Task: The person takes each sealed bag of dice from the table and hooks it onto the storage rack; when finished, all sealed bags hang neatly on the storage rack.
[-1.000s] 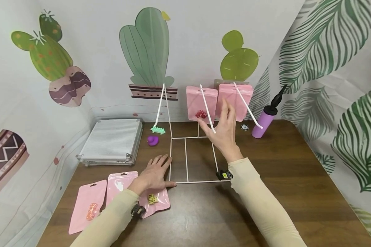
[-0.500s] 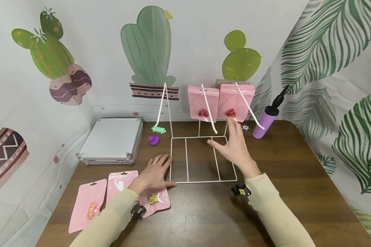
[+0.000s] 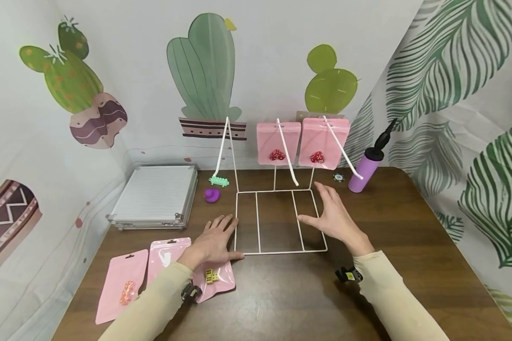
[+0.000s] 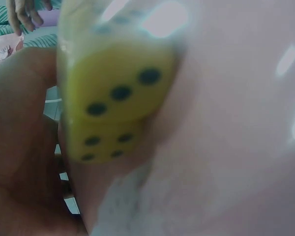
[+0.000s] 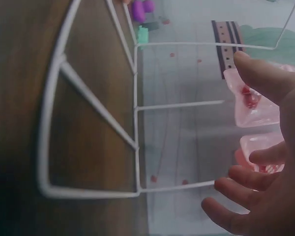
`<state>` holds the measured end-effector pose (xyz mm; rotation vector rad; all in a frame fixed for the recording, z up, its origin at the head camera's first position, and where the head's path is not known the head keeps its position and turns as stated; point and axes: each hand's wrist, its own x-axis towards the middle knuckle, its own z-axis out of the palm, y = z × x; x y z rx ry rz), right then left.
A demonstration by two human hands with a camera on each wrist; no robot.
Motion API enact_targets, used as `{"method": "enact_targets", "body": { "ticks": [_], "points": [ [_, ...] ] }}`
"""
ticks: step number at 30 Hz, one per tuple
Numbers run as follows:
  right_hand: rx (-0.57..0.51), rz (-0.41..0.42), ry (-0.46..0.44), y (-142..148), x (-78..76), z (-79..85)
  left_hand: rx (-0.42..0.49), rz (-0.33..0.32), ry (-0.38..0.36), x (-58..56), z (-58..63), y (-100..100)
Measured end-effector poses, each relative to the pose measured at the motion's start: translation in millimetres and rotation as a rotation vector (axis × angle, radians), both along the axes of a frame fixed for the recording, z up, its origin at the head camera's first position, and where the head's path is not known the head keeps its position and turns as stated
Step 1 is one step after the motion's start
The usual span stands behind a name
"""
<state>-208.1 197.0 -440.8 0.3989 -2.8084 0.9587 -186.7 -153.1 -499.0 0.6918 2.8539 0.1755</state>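
The pink bag with yellow dice lies flat on the table, just by the front left corner of the white wire rack. Its top is hidden under the left hand. That hand's fingers are spread and grip nothing, and they lie at the rack's edge; I can't tell how hard they press. The right hand has its thumb and fingers wide apart, with nothing in them, by the rack's right side.

Two bags with red dice, the middle one and the right one, hang on hooks. The left hook has no bag. I think it's best to keep the rack still, pinch a bag near its top hole, not by the dice, and slide it on gently.
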Motion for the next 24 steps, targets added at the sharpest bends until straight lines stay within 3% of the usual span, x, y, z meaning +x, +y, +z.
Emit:
{"method": "enact_targets", "body": {
  "ticks": [11,18,24],
  "points": [
    [0.155,0.057,-0.172,21,4.5,-23.2,0.006,0.012,-0.002,0.1,2.9,0],
    [0.178,0.082,-0.206,30,7.4,-35.8,-0.002,0.007,-0.007,0.8,0.9,0],
    [0.219,0.108,-0.165,37,13.1,-47.5,0.005,0.011,-0.005,3.4,-2.5,1]
  ]
}}
